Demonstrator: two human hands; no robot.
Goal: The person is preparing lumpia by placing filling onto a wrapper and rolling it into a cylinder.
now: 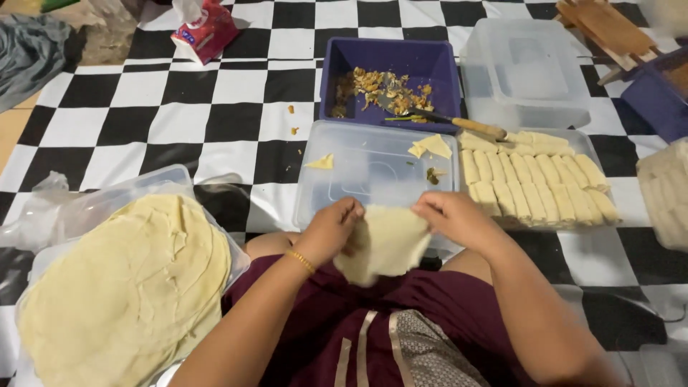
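Note:
Both my hands hold one thin pale wrapper sheet [387, 245] over my lap. My left hand [331, 231] pinches its left edge and my right hand [453, 218] grips its right edge; the sheet hangs down between them. Just beyond it lies an upturned clear plastic lid [373, 172] with small wrapper scraps [430, 147] on it. To my left a tall stack of round wrappers [125, 287] rests on plastic. Behind the lid stands a purple tub [423, 61] with chopped filling [383, 89] and a wooden-handled spoon [459, 123].
A clear tray [584, 147] at the right holds rows of finished rolls [537, 183]. An empty clear container [527, 72] stands behind it, a red tissue pack [204, 32] at the far left, wooden sticks [609, 29] at top right. A black-and-white checkered mat [179, 115] covers the floor.

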